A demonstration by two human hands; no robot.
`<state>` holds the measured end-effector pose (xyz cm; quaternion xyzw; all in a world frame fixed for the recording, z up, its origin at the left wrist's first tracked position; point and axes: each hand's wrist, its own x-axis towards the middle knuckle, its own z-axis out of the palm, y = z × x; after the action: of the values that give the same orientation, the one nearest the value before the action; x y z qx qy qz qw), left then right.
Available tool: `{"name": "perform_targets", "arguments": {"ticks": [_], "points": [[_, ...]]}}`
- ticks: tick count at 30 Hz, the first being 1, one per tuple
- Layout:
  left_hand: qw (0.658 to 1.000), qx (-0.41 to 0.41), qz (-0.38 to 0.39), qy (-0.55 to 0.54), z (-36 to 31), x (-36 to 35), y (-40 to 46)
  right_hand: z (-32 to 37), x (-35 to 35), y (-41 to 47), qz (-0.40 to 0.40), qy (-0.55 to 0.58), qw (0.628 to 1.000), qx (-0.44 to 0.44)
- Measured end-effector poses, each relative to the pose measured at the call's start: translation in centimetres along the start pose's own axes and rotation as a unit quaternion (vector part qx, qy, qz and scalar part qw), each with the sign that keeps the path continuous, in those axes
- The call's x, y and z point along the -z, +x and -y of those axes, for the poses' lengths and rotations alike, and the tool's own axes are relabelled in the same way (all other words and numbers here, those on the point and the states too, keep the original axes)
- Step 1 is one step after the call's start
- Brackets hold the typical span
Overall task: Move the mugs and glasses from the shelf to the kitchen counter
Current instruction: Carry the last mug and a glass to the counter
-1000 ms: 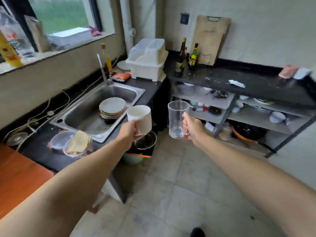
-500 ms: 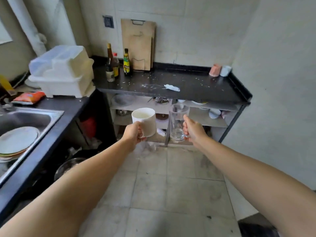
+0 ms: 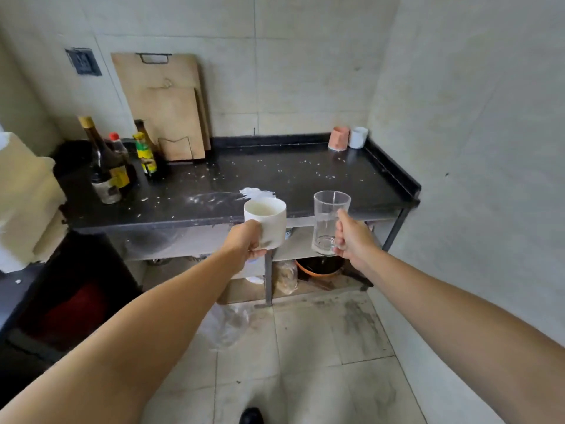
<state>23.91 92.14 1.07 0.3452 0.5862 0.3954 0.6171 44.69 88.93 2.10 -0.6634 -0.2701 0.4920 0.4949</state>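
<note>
My left hand (image 3: pixel 246 240) grips a white ceramic mug (image 3: pixel 266 220) by its handle, upright. My right hand (image 3: pixel 351 238) holds a clear glass mug (image 3: pixel 328 221) by its handle, also upright. Both are held in the air just in front of the near edge of the black kitchen counter (image 3: pixel 275 179). At the counter's back right corner stand a pink cup (image 3: pixel 338 138) and a white cup (image 3: pixel 358 137). Below the counter are metal shelves (image 3: pixel 293 246), mostly hidden by my hands.
Several sauce bottles (image 3: pixel 110 166) stand at the counter's left. Two wooden cutting boards (image 3: pixel 168 108) lean on the back wall. A crumpled white tissue (image 3: pixel 255 192) lies near the front edge. A white dish rack (image 3: pixel 27 203) is at far left. A wall closes the right side.
The view has swung from the sink toward the black counter and come closer. Both hands still carry the white mug and the glass, now raised to the counter's front edge.
</note>
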Motion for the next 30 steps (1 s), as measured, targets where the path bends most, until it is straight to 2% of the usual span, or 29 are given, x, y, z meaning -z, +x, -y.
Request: {"name": "perform_targets", "arguments": {"ticks": [8, 16, 22, 30], "points": [[0.998, -0.004, 0.028, 0.052, -8.5, -4.1, 15.3, 6.7, -2.9, 14.2, -0.058, 0.046, 0.997, -0.026], [0.998, 0.011, 0.041, 0.042, -12.1, -13.0, 29.9, 11.6, -2.0, 30.9, -0.047, 0.006, 0.998, -0.033], [0.999, 0.040, 0.013, -0.003, -15.7, -21.0, 41.7, 17.5, -0.8, 46.6, -0.008, -0.026, 0.999, -0.045], [0.997, 0.059, -0.057, 0.008, -18.2, -25.8, 53.1, 20.3, -2.6, 60.2, 0.019, -0.066, 0.996, -0.059]]}}
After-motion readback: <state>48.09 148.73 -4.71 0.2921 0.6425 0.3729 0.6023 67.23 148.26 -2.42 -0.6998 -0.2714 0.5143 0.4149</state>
